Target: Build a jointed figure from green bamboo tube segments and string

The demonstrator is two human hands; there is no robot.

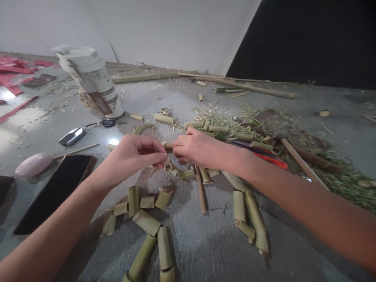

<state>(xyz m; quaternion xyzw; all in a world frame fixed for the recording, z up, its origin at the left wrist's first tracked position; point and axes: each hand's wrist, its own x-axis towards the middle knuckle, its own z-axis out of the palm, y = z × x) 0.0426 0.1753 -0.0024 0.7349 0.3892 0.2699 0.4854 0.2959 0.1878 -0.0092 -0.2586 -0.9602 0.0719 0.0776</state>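
Clamping my left hand and right hand fingers on a short tan bamboo stub above cut green bamboo tubes.

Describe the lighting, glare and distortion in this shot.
Head view: the left hand, the right hand and the bamboo piece between them look sharp; the light is soft, with faint shadows on the grey mat beneath; bright glare spots sit on the shiny floor at left; the wide lens stretches both forearms toward the lower corners.
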